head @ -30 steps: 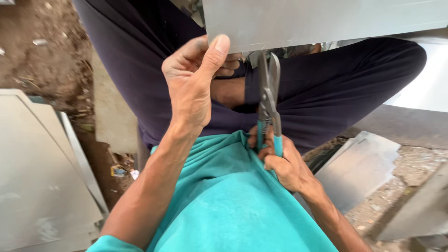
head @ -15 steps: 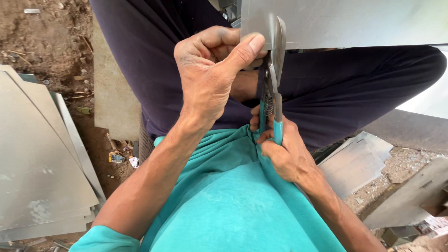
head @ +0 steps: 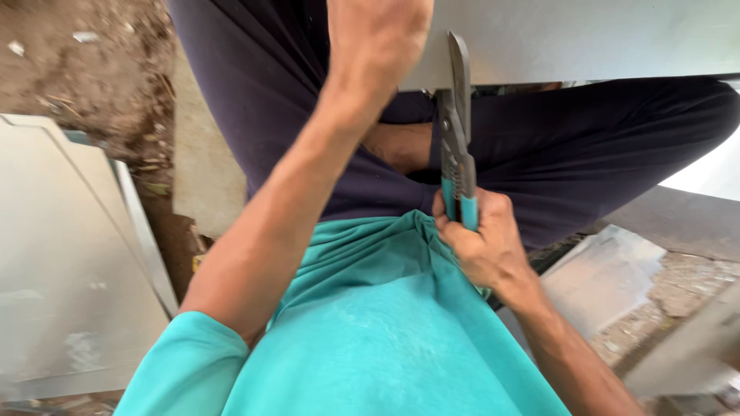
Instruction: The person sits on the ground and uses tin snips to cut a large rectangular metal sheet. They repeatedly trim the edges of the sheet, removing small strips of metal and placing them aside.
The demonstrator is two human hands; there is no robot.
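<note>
At centre frame our right hand (head: 482,243) clenches the teal handles of the tin snips (head: 456,146), blades up against the grey metal sheet (head: 586,38) at upper right. Our left hand (head: 378,35) rests on the sheet's edge; we cannot tell its grip.

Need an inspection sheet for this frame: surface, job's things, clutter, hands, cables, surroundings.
Surface: bare dirt ground.
Job's things: tin snips with teal grips, blades at the lower edge of a grey metal sheet held over the lap.
Clutter: stacked grey panels on one side; metal offcut and rubble on the other.
Hands: right hand closed on the snip grips; left hand up at the sheet, fingers out of frame.
Cables: nothing seen.
Surroundings: person seated, dark trousers, teal shirt.
</note>
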